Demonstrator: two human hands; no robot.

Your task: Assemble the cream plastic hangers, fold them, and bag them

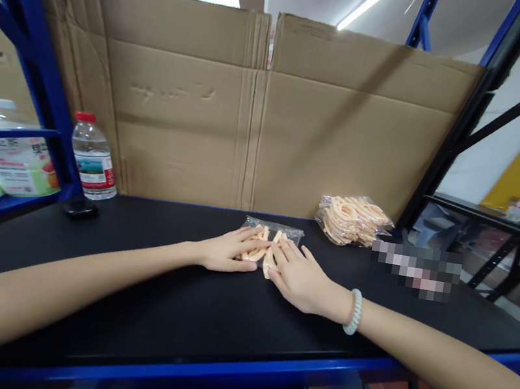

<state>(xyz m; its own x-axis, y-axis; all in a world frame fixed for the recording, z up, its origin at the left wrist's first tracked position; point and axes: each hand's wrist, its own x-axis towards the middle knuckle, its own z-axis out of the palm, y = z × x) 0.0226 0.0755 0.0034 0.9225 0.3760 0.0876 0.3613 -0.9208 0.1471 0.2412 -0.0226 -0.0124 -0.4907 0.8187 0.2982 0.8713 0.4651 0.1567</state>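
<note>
A clear plastic bag point(291, 231) lies flat on the black tabletop point(201, 317), holding beige curved pieces point(269, 263) whose kind I cannot make out. My left hand point(227, 250) rests on the bag's left part, fingers stretched out and pointing right. On the right part lies my right hand point(305, 284), palm down with its fingers extended and apart. A pale coiled band point(354, 312) circles my right wrist. Both hands cover much of the bag and the pieces under them.
Several bagged beige pieces point(355, 219) are piled at the back right, beside a pixelated patch. A red-capped water bottle point(92, 158) and a small black object point(80, 209) stand at the left. Cardboard point(184, 110) walls the back; a blue edge point(212, 371) borders the front.
</note>
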